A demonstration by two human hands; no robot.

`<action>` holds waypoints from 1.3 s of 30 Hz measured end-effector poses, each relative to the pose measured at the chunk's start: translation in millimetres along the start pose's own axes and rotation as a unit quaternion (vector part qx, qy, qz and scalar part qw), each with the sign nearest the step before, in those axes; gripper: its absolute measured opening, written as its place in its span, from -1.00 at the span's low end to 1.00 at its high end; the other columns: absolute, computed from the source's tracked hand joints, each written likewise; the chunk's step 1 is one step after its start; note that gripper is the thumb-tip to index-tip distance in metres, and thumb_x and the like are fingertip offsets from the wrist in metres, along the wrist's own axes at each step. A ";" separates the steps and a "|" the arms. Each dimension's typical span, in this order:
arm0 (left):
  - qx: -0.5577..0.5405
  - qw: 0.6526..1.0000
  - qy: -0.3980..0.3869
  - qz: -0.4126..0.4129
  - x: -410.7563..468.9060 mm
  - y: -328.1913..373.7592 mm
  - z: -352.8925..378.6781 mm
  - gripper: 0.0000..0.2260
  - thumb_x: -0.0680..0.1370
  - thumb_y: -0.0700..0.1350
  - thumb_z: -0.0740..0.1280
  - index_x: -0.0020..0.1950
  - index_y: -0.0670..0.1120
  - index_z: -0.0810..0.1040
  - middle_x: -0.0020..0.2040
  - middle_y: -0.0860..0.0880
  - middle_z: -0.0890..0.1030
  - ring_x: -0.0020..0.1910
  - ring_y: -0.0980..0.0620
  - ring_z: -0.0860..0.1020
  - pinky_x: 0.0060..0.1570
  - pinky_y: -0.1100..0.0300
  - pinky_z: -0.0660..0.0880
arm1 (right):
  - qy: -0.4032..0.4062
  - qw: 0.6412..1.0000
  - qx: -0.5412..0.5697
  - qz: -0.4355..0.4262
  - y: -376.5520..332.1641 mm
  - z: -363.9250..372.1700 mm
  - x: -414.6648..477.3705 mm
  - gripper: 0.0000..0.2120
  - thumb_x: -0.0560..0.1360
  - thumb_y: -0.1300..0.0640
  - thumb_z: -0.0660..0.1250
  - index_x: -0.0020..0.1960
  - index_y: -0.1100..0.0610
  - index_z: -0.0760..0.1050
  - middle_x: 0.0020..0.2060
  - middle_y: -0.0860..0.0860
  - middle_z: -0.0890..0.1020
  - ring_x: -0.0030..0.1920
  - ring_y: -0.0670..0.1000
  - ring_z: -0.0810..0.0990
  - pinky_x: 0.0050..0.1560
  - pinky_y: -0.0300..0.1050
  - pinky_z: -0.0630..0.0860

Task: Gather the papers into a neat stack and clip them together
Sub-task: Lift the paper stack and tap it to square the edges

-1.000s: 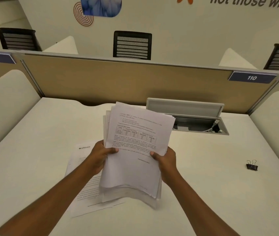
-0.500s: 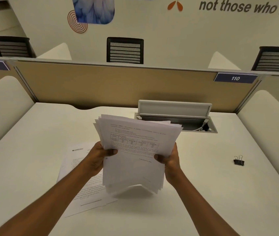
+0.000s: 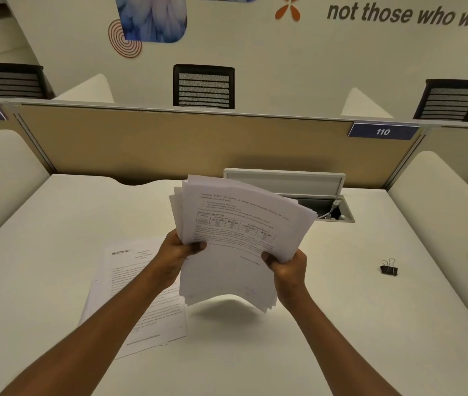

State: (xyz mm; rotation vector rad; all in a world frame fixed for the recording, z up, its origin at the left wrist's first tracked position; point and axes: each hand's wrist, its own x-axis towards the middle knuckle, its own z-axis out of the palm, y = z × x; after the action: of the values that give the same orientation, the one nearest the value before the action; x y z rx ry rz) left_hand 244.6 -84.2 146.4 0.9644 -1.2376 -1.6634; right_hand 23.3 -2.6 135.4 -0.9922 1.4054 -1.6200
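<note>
A thick bundle of white printed papers (image 3: 227,252) hangs upright above the white desk (image 3: 327,324), its sheets uneven at the top and its lower edge bowed clear of the surface. My left hand (image 3: 175,258) grips its left edge, thumb on the front sheet. My right hand (image 3: 285,267) grips the right edge. A few more printed sheets (image 3: 130,281) lie flat on the desk to the left, partly under my left forearm. A black binder clip (image 3: 389,268) sits on the desk to the right, well apart from both hands.
An open cable hatch (image 3: 298,192) with its lid raised lies just behind the bundle. A tan partition (image 3: 155,144) with a "110" label (image 3: 383,131) closes the desk's far side. Padded white dividers (image 3: 450,201) flank both sides.
The bundle has been lifted off the desk, its bottom edge now hanging free, and it has tilted a little to the right. Both hands keep their grip.
</note>
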 end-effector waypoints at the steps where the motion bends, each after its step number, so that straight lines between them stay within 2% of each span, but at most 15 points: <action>1: 0.006 1.000 0.010 0.004 1.3 -3.0 2.6 -0.69 0.33 -0.24 0.46 0.02 0.03 0.67 0.02 -0.12 0.68 0.04 -0.22 0.61 0.08 -0.20 0.56 | 0.009 1.000 0.001 -0.001 1.6 -1.9 -0.6 -0.74 0.28 0.22 0.42 -0.06 0.00 0.57 -0.14 -0.02 0.68 -0.14 0.05 0.66 -0.16 -0.11 0.66; 5: 0.006 0.999 0.031 0.019 4.3 -11.8 11.3 -0.68 0.33 -0.28 0.44 0.03 0.01 0.66 -0.01 -0.07 0.69 0.04 -0.17 0.60 0.07 -0.12 0.55 | 0.026 1.000 0.001 -0.016 6.9 -10.5 0.6 -0.72 0.26 0.23 0.42 -0.04 0.05 0.57 -0.13 0.00 0.67 -0.14 -0.03 0.67 -0.15 -0.19 0.65; 8: 0.031 0.998 0.046 0.009 5.8 -17.3 14.8 -0.66 0.31 -0.23 0.48 0.06 0.00 0.64 0.02 -0.10 0.68 0.06 -0.20 0.60 0.10 -0.17 0.56 | 0.017 1.000 -0.018 -0.013 12.4 -15.9 4.7 -0.75 0.26 0.22 0.43 -0.08 0.04 0.58 -0.15 0.01 0.67 -0.15 -0.01 0.66 -0.21 -0.25 0.63; 10: 0.069 0.996 0.059 -0.001 6.0 -21.3 17.0 -0.57 0.23 -0.13 0.56 0.08 -0.01 0.62 0.03 -0.10 0.68 0.07 -0.17 0.61 0.11 -0.14 0.57 | 0.007 0.999 -0.034 0.003 19.6 -20.0 5.8 -0.77 0.25 0.20 0.44 -0.09 0.08 0.59 -0.16 0.05 0.67 -0.13 0.07 0.65 -0.23 -0.26 0.60; 11: 0.082 0.995 0.063 -0.008 6.0 -22.7 18.0 -0.50 0.17 -0.06 0.59 0.08 0.00 0.62 0.02 -0.08 0.69 0.07 -0.16 0.62 0.10 -0.11 0.58 | -0.003 0.999 -0.040 0.008 23.1 -22.2 5.2 -0.72 0.26 0.19 0.45 -0.03 0.13 0.58 -0.11 0.09 0.67 -0.09 0.10 0.65 -0.20 -0.23 0.62; 13: 0.090 0.994 0.059 -0.017 6.4 -23.6 20.4 -0.40 0.07 0.08 0.63 0.07 0.01 0.62 0.01 -0.05 0.70 0.05 -0.14 0.64 0.06 -0.06 0.60 | -0.021 0.999 -0.041 0.015 27.9 -26.1 4.1 -0.60 0.28 0.17 0.45 0.10 0.19 0.54 -0.01 0.13 0.66 -0.01 0.09 0.65 -0.07 -0.10 0.66; 16: 0.087 0.994 0.067 -0.008 8.8 -18.8 23.2 -0.25 0.01 0.25 0.62 0.12 -0.03 0.60 0.01 -0.06 0.70 0.03 -0.14 0.65 0.01 -0.03 0.62 | -0.029 0.999 -0.036 0.013 28.7 -29.5 5.2 -0.55 0.31 0.13 0.43 0.18 0.20 0.50 0.04 0.10 0.65 0.01 0.06 0.65 -0.01 -0.04 0.65; 19: 0.070 0.994 0.082 0.024 11.3 -8.3 28.6 -0.23 0.04 0.33 0.57 0.11 -0.07 0.58 -0.02 -0.05 0.71 -0.01 -0.17 0.66 -0.09 0.00 0.65 | -0.026 0.999 -0.030 0.020 30.1 -29.7 9.2 -0.55 0.32 0.12 0.42 0.18 0.20 0.50 0.04 0.09 0.65 0.01 0.07 0.65 0.01 0.00 0.64; 22: 0.047 0.988 0.123 0.074 14.9 6.4 37.9 -0.30 0.11 0.41 0.48 0.01 -0.07 0.55 -0.18 0.05 0.71 -0.15 -0.06 0.68 -0.27 0.16 0.62 | -0.021 0.999 -0.031 0.026 33.1 -28.9 11.8 -0.59 0.33 0.10 0.42 0.15 0.19 0.52 0.02 0.10 0.66 -0.02 0.06 0.66 -0.01 -0.01 0.65; 25: 0.059 0.966 0.218 0.123 20.0 21.8 52.3 -0.41 0.29 0.37 0.36 -0.07 -0.15 0.48 -0.26 -0.01 0.63 -0.26 0.00 0.62 -0.34 0.21 0.57 | -0.017 0.999 -0.020 0.022 35.0 -28.3 12.9 -0.69 0.33 0.11 0.41 0.07 0.11 0.55 -0.01 0.09 0.67 -0.07 0.01 0.67 -0.07 -0.11 0.66; 27: 0.092 0.942 0.298 0.126 24.2 29.8 61.8 -0.49 0.38 0.31 0.29 -0.08 -0.16 0.42 -0.26 -0.01 0.54 -0.28 0.01 0.56 -0.37 0.24 0.50 | -0.021 0.999 -0.012 0.021 35.1 -27.6 12.9 -0.73 0.34 0.12 0.41 0.04 0.06 0.55 -0.02 0.06 0.67 -0.05 -0.02 0.66 -0.13 -0.18 0.65; 29: 0.120 0.918 0.363 0.108 28.3 36.0 70.0 -0.50 0.37 0.31 0.28 -0.03 -0.11 0.41 -0.22 -0.01 0.52 -0.24 0.00 0.55 -0.32 0.20 0.49 | -0.026 0.999 -0.005 0.021 35.2 -27.0 12.9 -0.74 0.34 0.12 0.41 0.03 0.02 0.55 -0.02 0.04 0.67 -0.05 -0.01 0.66 -0.14 -0.19 0.65; 33: 0.168 0.892 0.419 0.036 34.6 39.6 81.3 -0.36 0.30 0.41 0.34 0.13 0.01 0.26 -0.02 -0.06 0.51 -0.09 -0.09 0.58 -0.08 -0.02 0.60 | -0.030 0.999 0.010 0.023 34.5 -27.3 13.6 -0.73 0.33 0.14 0.41 0.03 0.05 0.54 -0.03 0.04 0.66 -0.04 0.01 0.66 -0.11 -0.12 0.66; 35: 0.184 0.881 0.436 0.017 37.3 38.8 84.2 -0.32 0.26 0.43 0.36 0.11 0.04 0.18 0.03 -0.08 0.47 -0.05 -0.10 0.56 -0.02 -0.09 0.59 | -0.032 0.999 0.011 0.020 34.7 -27.2 13.8 -0.72 0.33 0.14 0.41 0.04 0.05 0.54 -0.03 0.04 0.66 -0.05 0.02 0.66 -0.11 -0.12 0.66; 39: 0.186 0.871 0.454 0.002 39.7 42.3 89.8 -0.32 0.26 0.39 0.40 0.09 0.02 0.17 0.06 -0.09 0.44 -0.03 -0.12 0.54 0.02 -0.12 0.58 | -0.037 0.999 0.010 0.018 34.8 -26.5 13.2 -0.73 0.32 0.14 0.43 0.01 0.00 0.55 -0.06 -0.04 0.68 -0.04 0.02 0.67 -0.14 -0.14 0.65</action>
State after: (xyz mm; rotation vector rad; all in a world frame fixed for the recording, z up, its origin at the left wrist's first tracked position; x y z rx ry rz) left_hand 155.2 -98.3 203.2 1.7094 -0.8776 -0.7455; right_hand -4.3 -7.6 99.4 -1.0009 1.3480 -1.5523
